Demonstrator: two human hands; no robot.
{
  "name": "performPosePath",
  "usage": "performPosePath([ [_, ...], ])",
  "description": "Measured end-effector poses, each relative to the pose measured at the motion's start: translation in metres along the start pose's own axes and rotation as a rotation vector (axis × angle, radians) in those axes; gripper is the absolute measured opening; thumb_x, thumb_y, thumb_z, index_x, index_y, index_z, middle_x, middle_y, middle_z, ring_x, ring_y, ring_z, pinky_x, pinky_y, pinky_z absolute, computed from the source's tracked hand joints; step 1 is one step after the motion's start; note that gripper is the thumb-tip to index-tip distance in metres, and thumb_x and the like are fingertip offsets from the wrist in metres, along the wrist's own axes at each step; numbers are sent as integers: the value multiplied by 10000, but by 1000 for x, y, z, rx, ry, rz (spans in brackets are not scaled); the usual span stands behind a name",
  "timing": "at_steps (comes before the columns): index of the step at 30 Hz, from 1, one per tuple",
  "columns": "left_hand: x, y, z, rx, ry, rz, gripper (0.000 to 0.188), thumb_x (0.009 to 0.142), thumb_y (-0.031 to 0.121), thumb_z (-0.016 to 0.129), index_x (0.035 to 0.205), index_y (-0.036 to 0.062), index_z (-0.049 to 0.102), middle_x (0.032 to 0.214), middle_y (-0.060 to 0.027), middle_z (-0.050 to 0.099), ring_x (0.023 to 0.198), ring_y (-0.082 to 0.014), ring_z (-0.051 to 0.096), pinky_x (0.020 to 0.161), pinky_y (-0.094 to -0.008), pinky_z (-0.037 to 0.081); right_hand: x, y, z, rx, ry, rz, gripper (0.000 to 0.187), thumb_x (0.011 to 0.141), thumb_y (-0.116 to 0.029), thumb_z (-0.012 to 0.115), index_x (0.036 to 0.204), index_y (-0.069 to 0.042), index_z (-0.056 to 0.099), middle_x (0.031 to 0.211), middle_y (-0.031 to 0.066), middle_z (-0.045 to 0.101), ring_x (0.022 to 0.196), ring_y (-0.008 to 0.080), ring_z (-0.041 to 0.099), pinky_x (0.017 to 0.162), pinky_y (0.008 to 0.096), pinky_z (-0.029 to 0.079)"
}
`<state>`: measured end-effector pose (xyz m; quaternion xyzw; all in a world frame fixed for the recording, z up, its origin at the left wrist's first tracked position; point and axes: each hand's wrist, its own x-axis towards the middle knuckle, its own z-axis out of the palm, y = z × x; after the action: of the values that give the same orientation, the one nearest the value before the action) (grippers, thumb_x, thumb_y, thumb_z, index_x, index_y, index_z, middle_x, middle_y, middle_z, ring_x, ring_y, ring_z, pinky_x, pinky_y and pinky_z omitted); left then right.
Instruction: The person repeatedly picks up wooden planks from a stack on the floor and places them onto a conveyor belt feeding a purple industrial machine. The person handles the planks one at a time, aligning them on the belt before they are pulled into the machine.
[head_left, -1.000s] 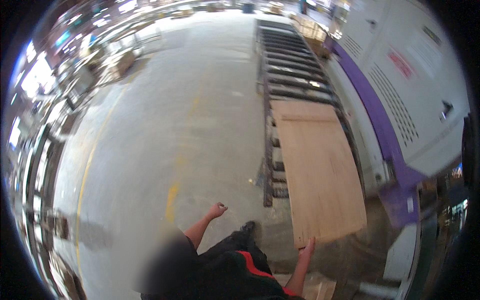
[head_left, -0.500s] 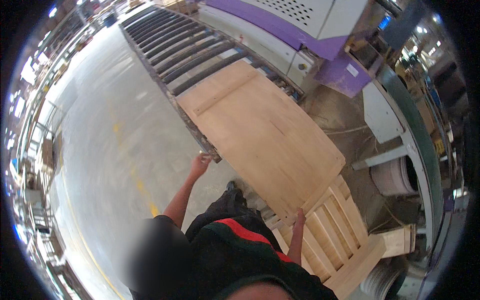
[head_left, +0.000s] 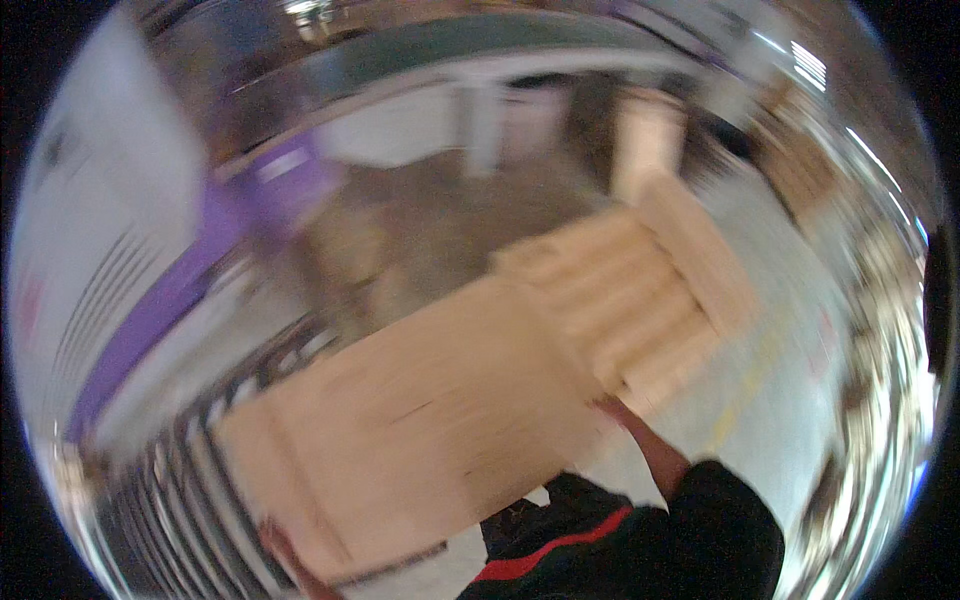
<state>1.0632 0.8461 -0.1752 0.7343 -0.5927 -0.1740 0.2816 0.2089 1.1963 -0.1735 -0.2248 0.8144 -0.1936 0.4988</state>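
The whole view is blurred by motion. A large pale plywood panel (head_left: 420, 420) lies across the middle, over a roller conveyor (head_left: 160, 500) at the lower left. My left hand (head_left: 278, 545) grips the panel's near left edge. At the panel's right edge, my right hand (head_left: 612, 408) holds on, its forearm coming out of a dark sleeve with a red stripe.
A wooden pallet of light slats (head_left: 640, 300) sits just beyond the panel on the right. A white machine with a purple band (head_left: 170, 290) runs along the left. Grey concrete floor (head_left: 790, 400) lies to the right.
My head has swung right, so the conveyor and machine now sit at the left and the pallet is near the centre. Both hands went from reaching toward the panel to holding its edges.
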Motion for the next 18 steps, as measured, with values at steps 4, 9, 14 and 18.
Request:
performPosePath([
  [4,95,99,120,151,-113,-39,332,865,139,523,1186,68,571,1095,-166,590,936,-304,549,823,-423,445,-43,-8,-20,-445,-82,-228,409,922,-233,449,1329,-266,445,1369,-15,450,1296,255,325,1108,437,176],
  [9,153,164,157,208,-212,10,340,864,171,521,1186,72,570,1085,-169,596,923,-306,557,808,-424,451,-63,9,14,131,89,275,770,702,-444,710,1314,-54,450,1354,110,423,1207,299,409,1047,416,301],
  [14,179,190,164,247,-250,16,351,863,203,520,1186,75,569,1075,-172,601,910,-307,566,794,-424,456,-70,4,34,356,127,325,537,748,-492,648,1175,-168,606,1384,113,313,1299,290,254,1045,504,259],
  [18,187,201,167,268,-252,13,360,863,228,518,1186,78,569,1067,-174,605,900,-309,573,782,-424,460,-76,-37,31,429,219,312,730,617,-430,793,1192,-38,574,1192,107,565,1150,247,488,984,379,382],
])
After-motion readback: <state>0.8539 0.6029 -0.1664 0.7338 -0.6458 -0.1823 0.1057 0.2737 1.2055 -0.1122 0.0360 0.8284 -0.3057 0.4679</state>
